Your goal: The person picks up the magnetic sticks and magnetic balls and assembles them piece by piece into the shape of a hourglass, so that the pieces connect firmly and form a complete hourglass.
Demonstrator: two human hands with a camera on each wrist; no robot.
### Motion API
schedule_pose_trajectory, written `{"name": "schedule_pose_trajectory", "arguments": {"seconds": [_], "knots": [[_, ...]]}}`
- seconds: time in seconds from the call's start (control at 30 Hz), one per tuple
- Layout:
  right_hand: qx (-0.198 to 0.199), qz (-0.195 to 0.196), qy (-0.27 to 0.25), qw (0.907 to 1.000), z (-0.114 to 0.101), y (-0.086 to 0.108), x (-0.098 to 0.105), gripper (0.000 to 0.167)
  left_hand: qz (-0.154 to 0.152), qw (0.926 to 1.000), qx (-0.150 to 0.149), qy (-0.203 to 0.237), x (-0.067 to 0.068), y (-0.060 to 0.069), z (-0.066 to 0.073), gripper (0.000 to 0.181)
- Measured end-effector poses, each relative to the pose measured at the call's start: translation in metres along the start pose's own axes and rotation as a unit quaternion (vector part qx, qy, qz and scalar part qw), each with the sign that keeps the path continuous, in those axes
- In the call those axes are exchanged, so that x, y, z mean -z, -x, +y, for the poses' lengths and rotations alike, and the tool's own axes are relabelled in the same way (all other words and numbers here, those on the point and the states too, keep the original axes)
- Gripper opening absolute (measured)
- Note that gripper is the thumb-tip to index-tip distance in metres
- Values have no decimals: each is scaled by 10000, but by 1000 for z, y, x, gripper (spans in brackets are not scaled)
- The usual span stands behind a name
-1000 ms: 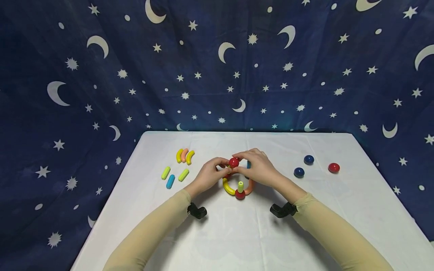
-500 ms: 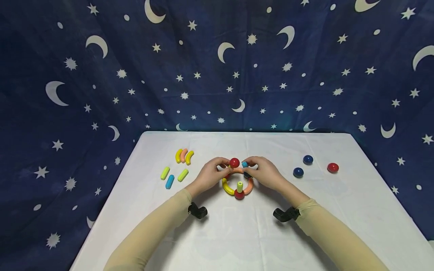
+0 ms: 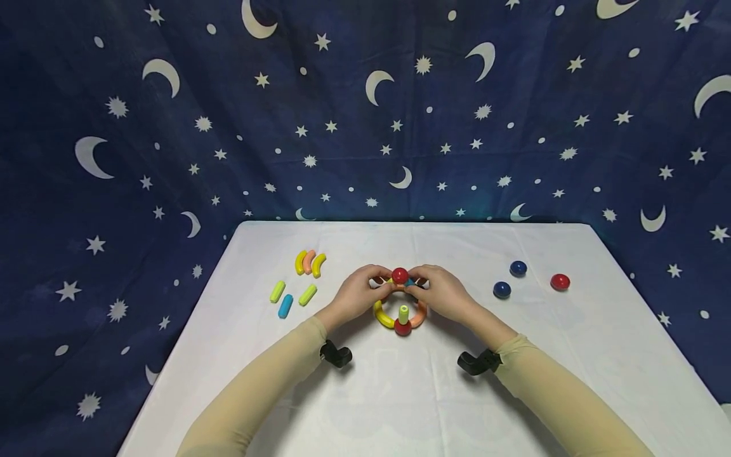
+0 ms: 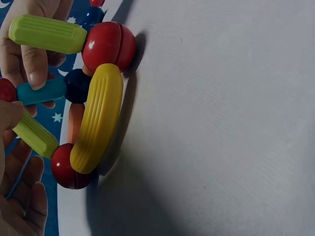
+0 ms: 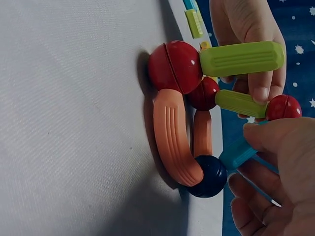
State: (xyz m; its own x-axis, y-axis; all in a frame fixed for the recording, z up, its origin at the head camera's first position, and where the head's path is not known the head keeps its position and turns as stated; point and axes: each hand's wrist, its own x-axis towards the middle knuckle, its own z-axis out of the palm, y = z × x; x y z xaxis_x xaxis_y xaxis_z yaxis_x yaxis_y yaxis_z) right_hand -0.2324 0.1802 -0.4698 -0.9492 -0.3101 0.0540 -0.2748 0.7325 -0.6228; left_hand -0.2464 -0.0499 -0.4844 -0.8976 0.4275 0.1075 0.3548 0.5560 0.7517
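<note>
A ring of curved rods, one yellow (image 4: 98,118) and two orange (image 5: 174,135), lies on the white table, joined by two red balls (image 5: 174,66) and a dark blue ball (image 5: 209,176). A light green rod stands upright on the front red ball (image 3: 402,327). Over the ring's far side, a leaning light green rod (image 4: 37,133) and a blue rod (image 5: 238,151) meet at a raised red ball (image 3: 400,275). My left hand (image 3: 358,293) pinches that green rod near its top. With thumb and fingers, my right hand (image 3: 444,293) pinches the blue rod.
Several loose rods lie to the left: yellow and orange curved ones (image 3: 309,261), light green ones (image 3: 277,291) and a blue one (image 3: 285,306). Two dark blue balls (image 3: 502,290) and a red ball (image 3: 560,282) sit to the right. A star-patterned cloth (image 3: 365,127) hangs behind the table.
My right hand has left the raised red ball and taken hold of the blue rod, which now leans against that ball. The left hand has shifted the ball slightly right.
</note>
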Motion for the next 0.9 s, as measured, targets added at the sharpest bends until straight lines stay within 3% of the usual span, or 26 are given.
{"name": "schedule_pose_trajectory", "arguments": {"seconds": [0.17, 0.23, 0.37, 0.47, 0.6, 0.8, 0.9], "knots": [[24, 767, -97, 9970, 3, 19, 6, 25, -116, 9999, -40, 43, -2, -2, 1, 27], [156, 863, -240, 9959, 1, 32, 8, 20, -196, 9997, -74, 79, -1, -2, 1, 29], [401, 307, -605, 9969, -4, 54, -1, 25, -365, 9988, -182, 277, 2, -1, 2, 32], [323, 10, -848, 9959, -8, 60, -12, 31, -441, 9974, -277, 506, 2, -2, 2, 31], [-42, 124, -1023, 9947, -14, 55, -25, 27, -449, 9957, -213, 777, 1, -4, 0, 28], [-541, 237, -1069, 9925, -17, 46, -32, 24, -587, 9919, 145, 1121, 1, -2, 0, 30], [-671, 221, -1063, 9918, -19, 44, -33, 24, -660, 9911, 112, 1154, 3, 0, 1, 35]]}}
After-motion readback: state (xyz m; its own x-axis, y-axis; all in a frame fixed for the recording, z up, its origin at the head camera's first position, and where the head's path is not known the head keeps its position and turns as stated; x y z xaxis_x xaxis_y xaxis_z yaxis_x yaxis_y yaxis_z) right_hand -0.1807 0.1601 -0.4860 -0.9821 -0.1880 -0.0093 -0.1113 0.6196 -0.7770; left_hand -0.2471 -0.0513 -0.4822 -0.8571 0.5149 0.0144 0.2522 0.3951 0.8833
